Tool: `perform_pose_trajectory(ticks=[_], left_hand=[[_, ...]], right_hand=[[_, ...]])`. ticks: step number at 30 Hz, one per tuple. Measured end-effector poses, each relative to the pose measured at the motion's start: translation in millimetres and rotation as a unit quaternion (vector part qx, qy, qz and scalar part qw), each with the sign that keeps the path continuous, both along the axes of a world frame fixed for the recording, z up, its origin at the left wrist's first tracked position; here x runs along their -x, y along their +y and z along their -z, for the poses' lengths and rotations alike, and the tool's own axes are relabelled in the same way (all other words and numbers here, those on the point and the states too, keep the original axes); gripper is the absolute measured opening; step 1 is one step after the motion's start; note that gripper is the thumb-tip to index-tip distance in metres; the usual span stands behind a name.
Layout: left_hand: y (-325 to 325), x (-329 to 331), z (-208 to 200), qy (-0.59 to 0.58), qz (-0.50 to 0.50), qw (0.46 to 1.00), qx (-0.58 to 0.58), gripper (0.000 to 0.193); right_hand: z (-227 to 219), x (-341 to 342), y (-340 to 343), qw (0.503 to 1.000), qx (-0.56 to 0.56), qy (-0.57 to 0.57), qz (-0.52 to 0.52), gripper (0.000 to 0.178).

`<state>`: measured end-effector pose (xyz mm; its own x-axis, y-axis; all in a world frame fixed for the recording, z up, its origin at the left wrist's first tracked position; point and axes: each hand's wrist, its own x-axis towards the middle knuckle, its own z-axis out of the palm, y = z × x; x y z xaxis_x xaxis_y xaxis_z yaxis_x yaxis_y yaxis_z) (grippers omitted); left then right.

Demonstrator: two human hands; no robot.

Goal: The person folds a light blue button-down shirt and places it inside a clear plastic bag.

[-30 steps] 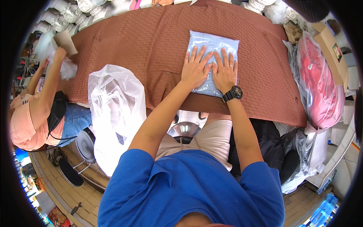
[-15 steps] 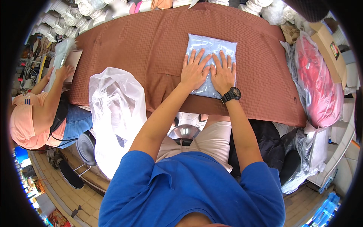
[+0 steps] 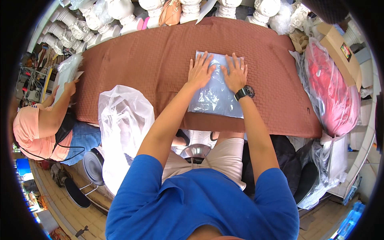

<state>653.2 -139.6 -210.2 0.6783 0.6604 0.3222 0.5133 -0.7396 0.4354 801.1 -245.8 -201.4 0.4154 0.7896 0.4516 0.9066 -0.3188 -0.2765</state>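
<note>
A folded light blue cloth item in a clear plastic bag (image 3: 216, 94) lies flat on the brown tablecloth (image 3: 136, 60), close to the table's near edge. My left hand (image 3: 201, 71) rests on its far left part, fingers stretched out and pointing away from me. On its far right part lies my right hand (image 3: 236, 73), also flat with fingers apart, a ring on one finger and a black watch (image 3: 245, 93) on the wrist. Neither hand grips anything. Light glints off the plastic below them.
At the left, a co-worker (image 3: 52, 124) in a peach shirt holds clear plastic packages (image 3: 66, 78). A white plastic bag (image 3: 124, 116) hangs at the near edge. Red goods in clear plastic (image 3: 332, 88) and a cardboard box (image 3: 340, 52) stand right. White busts (image 3: 120, 14) line the back.
Both hands have slid toward the far end of the bagged cloth, baring its near part. The co-worker's packages have shifted slightly. The whole view has tilted a little.
</note>
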Motion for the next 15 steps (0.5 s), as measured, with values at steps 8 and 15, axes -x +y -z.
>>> perform_pose_trajectory(ticks=[8,15], left_hand=[[-9.9,0.2,11.3,0.038,-0.015,0.999,-0.004,0.06],[9.8,12.9,8.4,0.006,0.028,0.998,0.058,0.061]], right_hand=[[16.3,3.7,-4.3,0.998,0.052,0.023,0.014,0.055],[5.4,1.5,-4.9,0.997,0.015,0.079,0.008,0.059]])
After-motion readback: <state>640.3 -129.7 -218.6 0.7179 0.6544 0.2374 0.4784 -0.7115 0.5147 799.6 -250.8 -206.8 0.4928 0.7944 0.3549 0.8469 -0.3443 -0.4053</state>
